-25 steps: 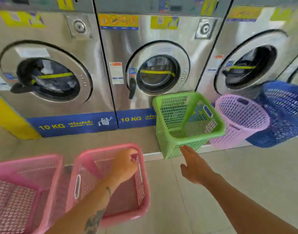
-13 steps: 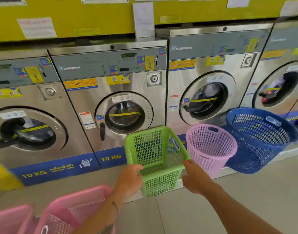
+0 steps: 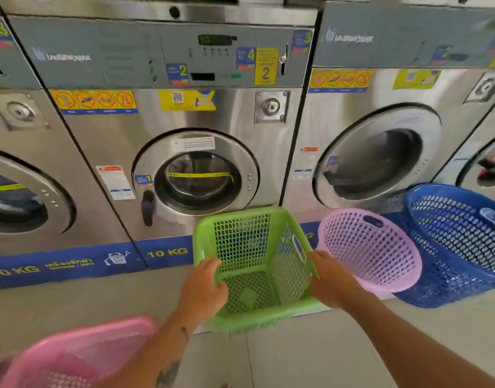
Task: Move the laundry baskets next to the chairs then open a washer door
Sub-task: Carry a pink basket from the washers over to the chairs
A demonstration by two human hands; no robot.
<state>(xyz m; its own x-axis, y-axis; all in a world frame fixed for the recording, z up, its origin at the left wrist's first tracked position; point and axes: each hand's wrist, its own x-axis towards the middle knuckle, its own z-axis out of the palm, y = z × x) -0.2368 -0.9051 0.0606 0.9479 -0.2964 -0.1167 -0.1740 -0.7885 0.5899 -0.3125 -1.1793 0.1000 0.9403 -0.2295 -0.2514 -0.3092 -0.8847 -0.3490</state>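
Observation:
A green square mesh basket (image 3: 240,239) leans tilted against the base of the middle washer. My left hand (image 3: 203,291) grips its left rim and my right hand (image 3: 331,281) grips its right rim. Right of it lie a lilac round basket (image 3: 372,247) and a blue round basket (image 3: 459,233), both tipped toward me. A pink basket (image 3: 81,351) sits at the lower left, blurred. The middle washer's round door (image 3: 197,175) is closed, with a dark handle (image 3: 148,207) on its left.
Steel washers stand in a row: one at the left (image 3: 22,191), one at the right (image 3: 375,163), a fourth at the far right edge. A low step runs along their base. Tiled floor (image 3: 310,354) lies in front. No chairs are in view.
My left hand left the pink basket and both hands closed on the green basket's rims. The view moved closer to the middle washer.

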